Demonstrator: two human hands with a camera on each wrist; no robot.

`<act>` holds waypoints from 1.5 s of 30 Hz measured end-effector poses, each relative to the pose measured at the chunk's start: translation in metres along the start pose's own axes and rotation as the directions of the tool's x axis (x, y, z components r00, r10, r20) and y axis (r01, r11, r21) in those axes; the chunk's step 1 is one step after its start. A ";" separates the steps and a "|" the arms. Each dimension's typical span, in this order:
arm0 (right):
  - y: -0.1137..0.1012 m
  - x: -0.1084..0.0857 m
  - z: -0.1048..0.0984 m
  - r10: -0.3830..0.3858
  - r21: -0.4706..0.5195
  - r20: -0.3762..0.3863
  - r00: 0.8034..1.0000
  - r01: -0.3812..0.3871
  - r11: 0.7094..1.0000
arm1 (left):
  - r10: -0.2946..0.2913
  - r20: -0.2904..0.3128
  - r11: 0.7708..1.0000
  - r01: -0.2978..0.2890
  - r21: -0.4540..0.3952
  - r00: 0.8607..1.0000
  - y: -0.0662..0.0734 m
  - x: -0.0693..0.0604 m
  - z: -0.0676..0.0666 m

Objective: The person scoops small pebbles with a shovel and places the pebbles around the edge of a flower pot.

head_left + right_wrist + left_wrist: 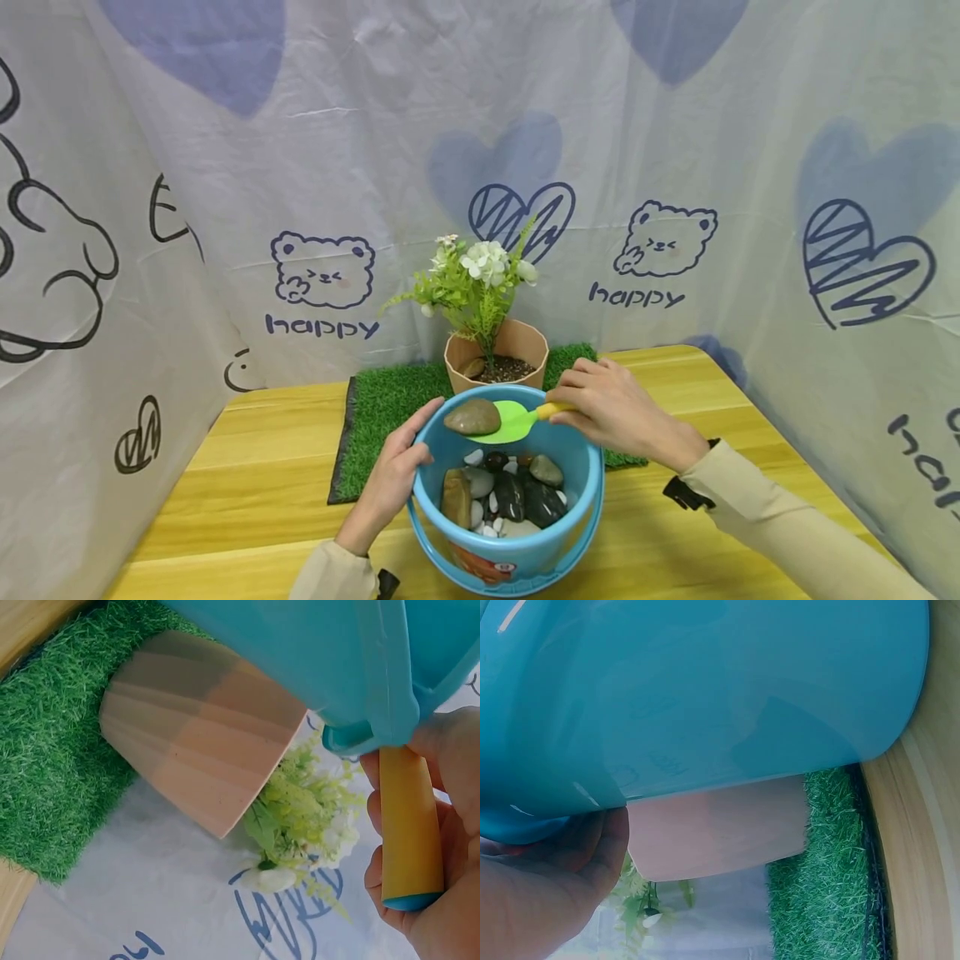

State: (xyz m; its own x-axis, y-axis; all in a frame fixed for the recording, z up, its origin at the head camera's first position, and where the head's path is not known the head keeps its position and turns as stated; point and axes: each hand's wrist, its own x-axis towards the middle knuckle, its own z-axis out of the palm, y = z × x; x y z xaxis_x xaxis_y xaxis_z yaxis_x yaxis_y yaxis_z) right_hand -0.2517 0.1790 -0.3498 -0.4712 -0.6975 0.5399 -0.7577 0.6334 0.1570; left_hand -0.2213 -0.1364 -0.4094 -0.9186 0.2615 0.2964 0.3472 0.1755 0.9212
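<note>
My right hand grips the yellow handle of a toy shovel with a green blade. On the blade lies a brown stone, above the opening of a blue bucket. Inside the bucket are several black, grey, tan and small white stones. My left hand holds the bucket's left rim, thumb over the edge and fingers along the outer wall; in the left wrist view the fingers touch that wall.
Behind the bucket a ribbed pink-beige pot holds soil, a stone and a white-flowered plant. It stands on a green turf mat on the wooden table. A printed cloth hangs around the table.
</note>
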 end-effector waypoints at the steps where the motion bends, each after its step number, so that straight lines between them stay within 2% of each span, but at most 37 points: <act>1: 0.001 -0.001 -0.001 0.005 -0.002 -0.008 1.000 -0.005 1.000 | -0.002 0.001 1.000 0.002 -0.002 1.000 0.000 0.000 0.000; 8: 0.006 -0.003 -0.006 0.037 0.003 -0.043 0.998 -0.037 0.999 | -0.004 0.002 1.000 0.004 -0.004 1.000 0.000 0.000 -0.001; 20: 0.008 -0.005 -0.002 0.014 -0.035 -0.047 0.999 -0.016 0.999 | -0.031 -0.001 0.999 0.031 -0.006 1.000 -0.001 -0.002 0.000; 25: 0.011 -0.007 -0.001 0.020 -0.018 -0.055 0.998 -0.021 1.000 | -0.007 0.003 1.000 0.007 0.000 1.000 -0.001 -0.001 0.000; 29: 0.012 -0.008 -0.001 0.052 -0.003 -0.049 0.997 -0.052 0.999 | 0.002 0.006 1.000 -0.002 -0.002 1.000 -0.002 0.000 0.000; 36: 0.012 -0.007 -0.002 0.133 -0.013 -0.024 0.991 -0.133 0.991 | -0.028 0.000 1.000 0.028 -0.007 1.000 0.000 0.001 0.001; 45: 0.014 -0.004 0.000 0.235 -0.056 -0.027 0.972 -0.236 0.970 | -0.036 0.003 0.999 0.036 -0.020 0.999 -0.001 0.001 0.001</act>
State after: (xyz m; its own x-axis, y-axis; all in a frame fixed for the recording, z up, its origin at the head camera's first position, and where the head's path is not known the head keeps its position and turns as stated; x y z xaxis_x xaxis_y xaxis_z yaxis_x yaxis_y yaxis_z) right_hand -0.2609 0.1907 -0.3498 -0.6240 -0.5198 0.5834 -0.5984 0.7980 0.0710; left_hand -0.2223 -0.1355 -0.4097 -0.9299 0.2582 0.2619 0.3098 0.1660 0.9362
